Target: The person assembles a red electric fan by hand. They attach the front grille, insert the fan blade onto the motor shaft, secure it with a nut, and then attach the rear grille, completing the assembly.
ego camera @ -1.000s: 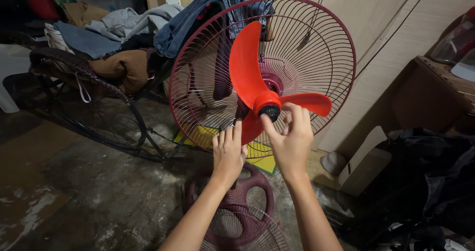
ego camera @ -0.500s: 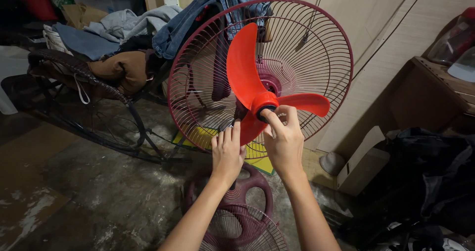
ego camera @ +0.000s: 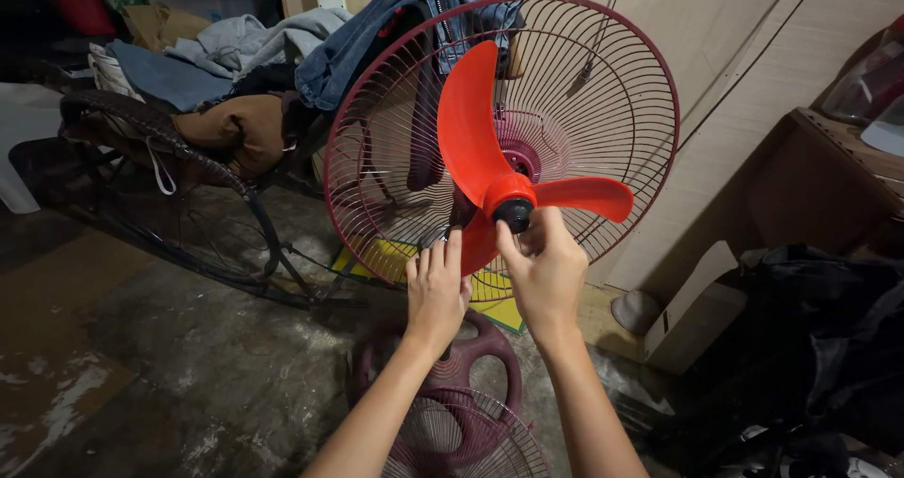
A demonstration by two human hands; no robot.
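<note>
Right hand [ego camera: 544,273] pinching the black cap [ego camera: 514,213] at the middle of the red blade [ego camera: 476,144]. Left hand [ego camera: 435,290] flat and open against the lowest blade tip. Blade sitting inside the dark red cage [ego camera: 621,73]. Another cage [ego camera: 452,436] lying on the floor [ego camera: 169,365] below.

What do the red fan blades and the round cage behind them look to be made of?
Fan blades: likely moulded plastic, smooth and glossy, one even orange-red with soft highlights. Cage: probably metal wire with a maroon coating, seen in its thin, evenly spaced spokes and rim.
</note>
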